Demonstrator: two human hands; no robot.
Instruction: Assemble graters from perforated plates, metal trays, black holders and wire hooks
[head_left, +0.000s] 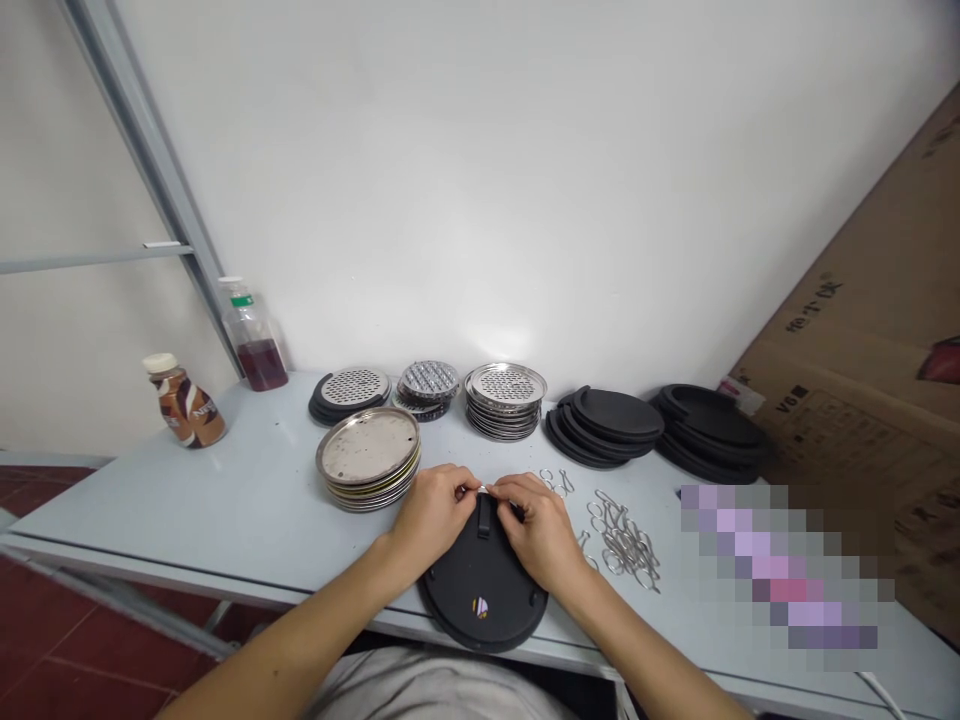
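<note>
A round black plate-like disc (487,570) lies at the table's front edge, partly over it, with a raised tab (484,515) near its far rim and a small coloured sticker (480,607). At that far rim, my left hand (435,515) is closed in a pinch on a small shiny metal piece (484,488). From the other side my right hand (536,525) pinches the same piece, its other fingers curled over the disc. Fingers hide most of the piece. To the right lies a pile of metal wire rings with stems (628,545).
Behind my left hand stands a stack of metal plates (367,450). Perforated metal discs (506,385) and black discs (615,415) are stacked along the wall. Two bottles, brown (187,405) and clear (259,345), stand left. A cardboard box (847,400) borders the right.
</note>
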